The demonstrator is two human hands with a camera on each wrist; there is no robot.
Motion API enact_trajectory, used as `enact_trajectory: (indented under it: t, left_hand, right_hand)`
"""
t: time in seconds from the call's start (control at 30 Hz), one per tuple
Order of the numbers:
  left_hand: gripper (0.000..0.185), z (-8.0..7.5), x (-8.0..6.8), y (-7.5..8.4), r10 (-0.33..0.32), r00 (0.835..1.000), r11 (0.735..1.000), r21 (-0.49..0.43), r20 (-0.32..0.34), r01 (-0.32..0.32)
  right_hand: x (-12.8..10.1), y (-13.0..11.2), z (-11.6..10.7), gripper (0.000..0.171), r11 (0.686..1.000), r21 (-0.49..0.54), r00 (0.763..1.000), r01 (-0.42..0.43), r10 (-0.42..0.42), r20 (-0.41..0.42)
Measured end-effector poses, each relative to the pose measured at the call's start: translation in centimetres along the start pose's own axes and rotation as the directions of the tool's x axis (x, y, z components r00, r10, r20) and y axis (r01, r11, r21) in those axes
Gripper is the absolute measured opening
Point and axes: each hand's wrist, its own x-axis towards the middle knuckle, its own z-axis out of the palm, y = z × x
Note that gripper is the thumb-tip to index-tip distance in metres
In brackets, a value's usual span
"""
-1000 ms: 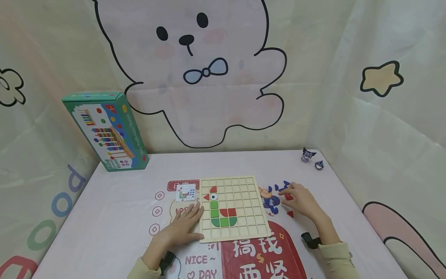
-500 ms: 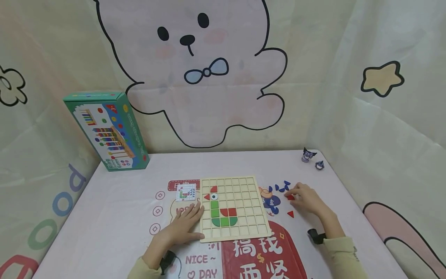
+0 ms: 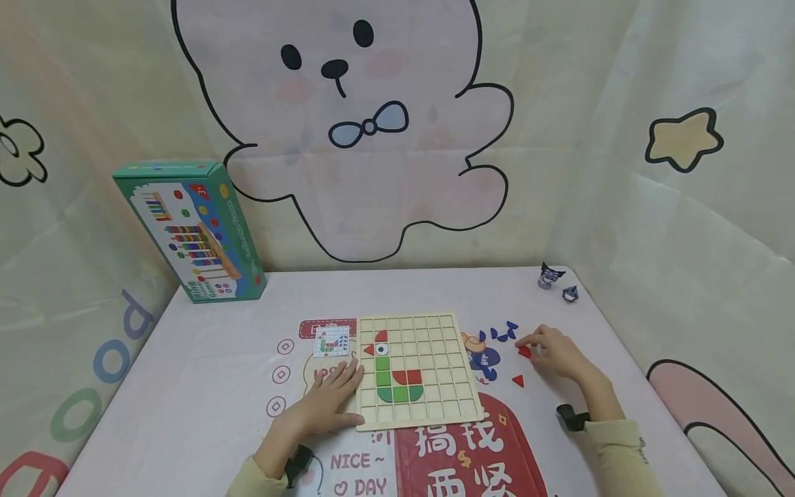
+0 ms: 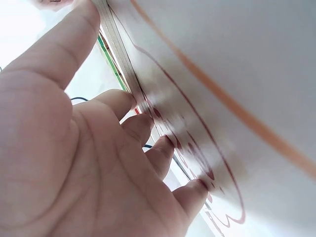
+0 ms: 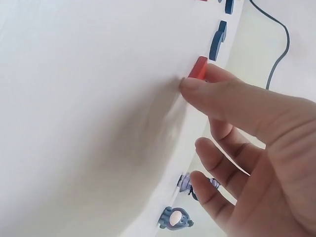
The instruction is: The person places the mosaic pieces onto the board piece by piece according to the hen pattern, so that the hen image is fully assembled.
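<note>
A pale wooden grid board (image 3: 437, 352) lies mid-table, bearing a bird-like figure of red and green pieces with a round eye piece (image 3: 381, 350). My left hand (image 3: 326, 400) rests flat with straight fingers at the board's left edge, the thumb by its lower left corner. To the right of the board, my right hand (image 3: 549, 351) pinches a small red piece (image 5: 199, 67) between thumb and index finger, low over the table. The fingers partly hide that piece, so its full shape cannot be told. A red triangle piece (image 3: 518, 381) lies nearby, and several blue pieces (image 3: 512, 330) lie just beyond the fingertips.
A small pattern card (image 3: 332, 342) lies left of the board. At the back left stands a green toy box (image 3: 192, 235). Two small figurines, one of them (image 3: 549, 276) taller, stand at the back right corner. A printed red-and-white mat (image 3: 472, 455) extends below the board.
My right hand has shifted to the right, away from the board and the blue pieces, and the red piece has moved with it. The left hand and the board have stayed in place.
</note>
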Motion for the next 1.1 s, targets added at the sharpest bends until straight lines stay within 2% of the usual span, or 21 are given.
enact_trajectory:
  t: [0.2, 0.63, 1.1]
  left_hand:
    - [0.089, -0.2, 0.0, 0.0, -0.005, 1.0, 1.0, 0.007, 0.015, 0.005]
    - [0.09, 0.9, 0.4, -1.2, -0.022, 1.0, 0.999, 0.037, -0.001, 0.022]
    - [0.09, 0.5, 0.4, -0.6, -0.041, 0.999, 0.999, 0.03, 0.019, 0.041]
  right_hand:
    - [-0.2, 0.4, -0.1, 0.027, 1.0, 0.007, 1.0, -0.01, 0.01, 0.003]
    - [-0.1, 0.0, 0.6, 0.022, 0.999, 0.039, 0.999, 0.004, -0.003, -0.039]
    - [0.1, -1.1, 1.1, 0.019, 0.999, 0.024, 0.998, 0.022, -0.02, -0.06]
